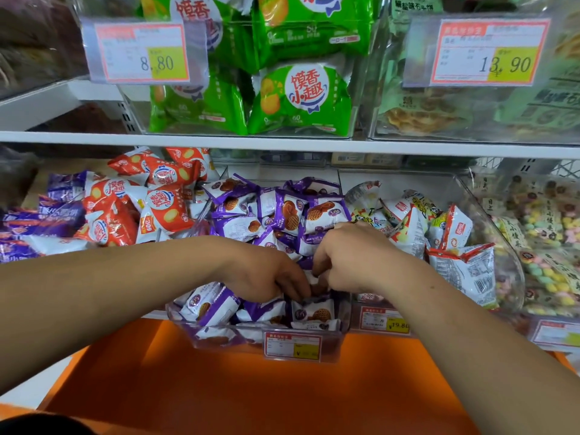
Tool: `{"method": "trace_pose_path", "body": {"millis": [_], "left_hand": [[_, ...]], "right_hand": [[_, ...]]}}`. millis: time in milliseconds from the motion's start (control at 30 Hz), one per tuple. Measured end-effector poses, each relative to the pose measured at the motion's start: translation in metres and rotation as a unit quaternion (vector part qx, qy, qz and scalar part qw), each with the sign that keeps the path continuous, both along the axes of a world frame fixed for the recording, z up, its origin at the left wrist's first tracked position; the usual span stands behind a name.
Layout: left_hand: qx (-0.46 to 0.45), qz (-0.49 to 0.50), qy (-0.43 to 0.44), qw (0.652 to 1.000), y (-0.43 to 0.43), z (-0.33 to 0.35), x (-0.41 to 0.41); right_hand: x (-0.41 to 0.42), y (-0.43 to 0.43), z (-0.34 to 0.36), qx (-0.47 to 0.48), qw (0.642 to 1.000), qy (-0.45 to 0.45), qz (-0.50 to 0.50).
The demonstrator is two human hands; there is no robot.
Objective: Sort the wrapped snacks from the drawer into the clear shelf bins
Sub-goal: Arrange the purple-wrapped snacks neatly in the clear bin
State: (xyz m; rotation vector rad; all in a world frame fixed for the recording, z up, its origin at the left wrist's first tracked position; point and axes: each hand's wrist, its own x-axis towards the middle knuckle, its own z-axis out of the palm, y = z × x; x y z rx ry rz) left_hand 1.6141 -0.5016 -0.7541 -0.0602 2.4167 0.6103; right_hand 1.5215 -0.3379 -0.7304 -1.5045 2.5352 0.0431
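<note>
A clear shelf bin (335, 328) in the middle of the lower shelf is heaped with purple-and-white wrapped snacks (292, 211). Both of my hands are down in this heap near its front. My left hand (270, 274) lies on the packets with its fingers curled down among them. My right hand (348, 259) sits just to its right, fingers curled round a purple-and-white packet (314, 279) that shows only between the two hands. The fingertips of both hands are hidden by wrappers.
Orange-and-white packets (150, 199) and purple ones fill the bin to the left; white-and-red packets (445, 233) fill the bin to the right, then pastel sweets (543, 246). Green packets (301, 98) sit on the shelf above. An orange drawer surface (219, 387) lies below.
</note>
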Motion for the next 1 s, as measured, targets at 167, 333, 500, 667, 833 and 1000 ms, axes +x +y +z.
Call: {"method": "trace_pose_path", "body": {"millis": [167,333,500,667,833,1000], "left_hand": [[0.082,0.048,0.022,0.995,-0.008,-0.001,0.012],[0.139,0.039,0.028,0.989,-0.01,0.001,0.019],[0.137,0.057,0.082,0.985,-0.009,0.003,0.019],[0.062,0.068,0.131,0.987,-0.009,-0.001,0.002],[0.032,0.011,0.057,0.998,-0.001,-0.008,-0.009],[0.029,0.007,0.016,0.999,0.0,-0.007,-0.014]], "right_hand": [[-0.002,-0.003,0.0,-0.002,1.0,-0.002,-0.001],[-0.005,-0.004,0.0,-0.018,0.999,-0.026,-0.027],[0.005,-0.012,-0.004,0.037,0.998,0.034,0.024],[-0.003,-0.014,-0.007,0.071,0.997,-0.014,0.029],[-0.003,-0.016,-0.006,0.098,0.994,-0.004,0.055],[-0.022,0.008,0.004,-0.05,0.981,-0.187,0.02]]}}
